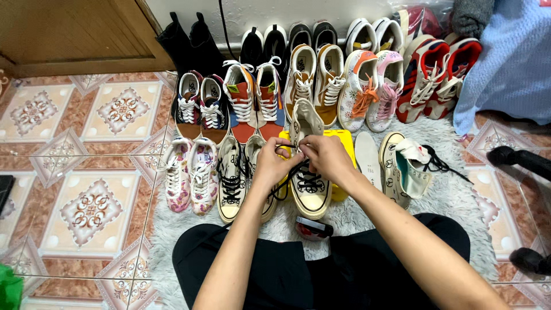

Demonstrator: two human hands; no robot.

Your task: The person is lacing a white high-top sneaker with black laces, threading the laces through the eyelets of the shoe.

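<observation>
A cream high-top sneaker (310,183) with black laces stands on a yellow box (343,138) in front of me on a grey shaggy rug. My left hand (275,163) pinches a black lace (285,179) at the shoe's left side. My right hand (327,156) grips the lace over the shoe's tongue. Both hands are closed on the lace near the upper eyelets. The matching sneaker (402,169) lies to the right with its tongue pulled out and a loose black lace beside it. A white insole (367,158) lies between the two.
Rows of sneakers (321,86) line the rug's far side up to the wall, and more pairs (189,172) sit at the left. A small red and black object (313,227) lies by my knees. Patterned floor tiles (86,172) spread left. Blue cloth (511,63) sits at the right.
</observation>
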